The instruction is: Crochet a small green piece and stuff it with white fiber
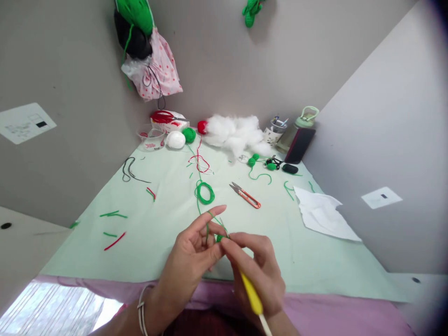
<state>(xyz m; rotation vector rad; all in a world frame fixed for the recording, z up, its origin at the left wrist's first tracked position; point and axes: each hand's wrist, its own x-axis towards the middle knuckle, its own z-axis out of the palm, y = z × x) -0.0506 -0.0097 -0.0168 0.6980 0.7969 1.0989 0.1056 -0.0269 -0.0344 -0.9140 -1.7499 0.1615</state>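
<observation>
My left hand (pixel 194 254) pinches a small green crochet piece (pixel 220 238) between thumb and fingers, with green yarn (pixel 198 205) running over its raised index finger. In my right hand (pixel 259 266) is a crochet hook with a yellow handle (pixel 251 294), held like a pencil. The hook's thin metal tip meets the green piece, and the fingers partly hide that spot. From the left hand the yarn leads to a loose green coil (pixel 205 192) and back toward a green yarn ball (pixel 189 135).
Orange thread snips (pixel 247 196) lie beyond the hands. At the back are white stuffing (pixel 234 133), a white yarn ball (pixel 175 139), red scissors (pixel 163 116), a bottle (pixel 296 130) and a phone (pixel 300 145). White paper (pixel 322 214) lies right; yarn scraps (pixel 115 240) lie left.
</observation>
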